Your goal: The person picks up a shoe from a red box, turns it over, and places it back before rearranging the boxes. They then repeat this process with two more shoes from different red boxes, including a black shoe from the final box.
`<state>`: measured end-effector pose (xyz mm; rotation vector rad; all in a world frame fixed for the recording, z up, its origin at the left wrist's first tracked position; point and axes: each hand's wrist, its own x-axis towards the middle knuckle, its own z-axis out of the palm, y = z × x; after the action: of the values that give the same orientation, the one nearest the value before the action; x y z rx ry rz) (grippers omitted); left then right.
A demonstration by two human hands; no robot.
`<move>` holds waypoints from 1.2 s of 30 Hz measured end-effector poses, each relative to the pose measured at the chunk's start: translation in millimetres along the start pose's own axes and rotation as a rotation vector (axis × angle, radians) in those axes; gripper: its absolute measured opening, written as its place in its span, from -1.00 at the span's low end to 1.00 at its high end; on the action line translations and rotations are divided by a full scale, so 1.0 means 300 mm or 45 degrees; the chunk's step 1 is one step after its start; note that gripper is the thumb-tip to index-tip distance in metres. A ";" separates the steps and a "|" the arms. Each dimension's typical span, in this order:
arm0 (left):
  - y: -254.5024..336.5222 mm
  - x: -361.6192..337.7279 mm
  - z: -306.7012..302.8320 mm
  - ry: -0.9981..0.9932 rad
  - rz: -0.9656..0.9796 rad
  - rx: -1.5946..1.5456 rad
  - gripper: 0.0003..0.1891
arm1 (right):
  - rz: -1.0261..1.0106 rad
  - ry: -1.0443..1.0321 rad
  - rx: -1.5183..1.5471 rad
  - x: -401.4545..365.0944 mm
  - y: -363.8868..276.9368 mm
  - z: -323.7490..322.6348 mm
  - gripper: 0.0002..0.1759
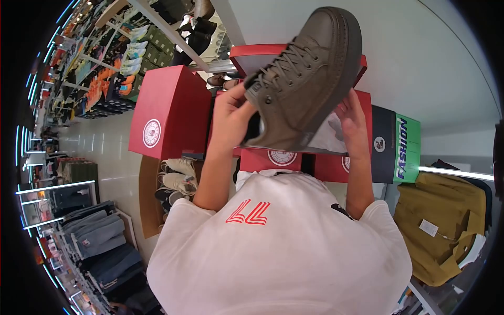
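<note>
A brown lace-up shoe [310, 73] with a dark sole is held up in front of my chest, toe pointing up and to the right. My left hand [234, 116] grips it near the tongue and heel opening, thumb and fingers on the collar. On the other side, my right hand [350, 119] is behind the sole, its fingertips partly hidden by the shoe. Under the shoe an open red box [362, 102] shows white paper [329, 135] inside, with its raised red lid [252, 51] behind.
Red boxes [173, 113] stand at the left, and a green box [408, 148] is at the right. Shoes [178, 181] sit on a wooden shelf [148, 197] at lower left. A mustard garment [438, 226] hangs at lower right.
</note>
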<state>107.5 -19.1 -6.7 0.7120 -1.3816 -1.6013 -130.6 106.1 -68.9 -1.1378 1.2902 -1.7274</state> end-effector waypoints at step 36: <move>-0.014 0.121 0.174 -0.369 0.016 -0.139 -0.77 | 0.421 -0.281 0.936 -0.028 0.081 0.108 -0.07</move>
<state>45.3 -27.0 5.0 0.4171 -1.4850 -1.8078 -96.9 95.3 -90.4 -0.6152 0.5723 -1.5631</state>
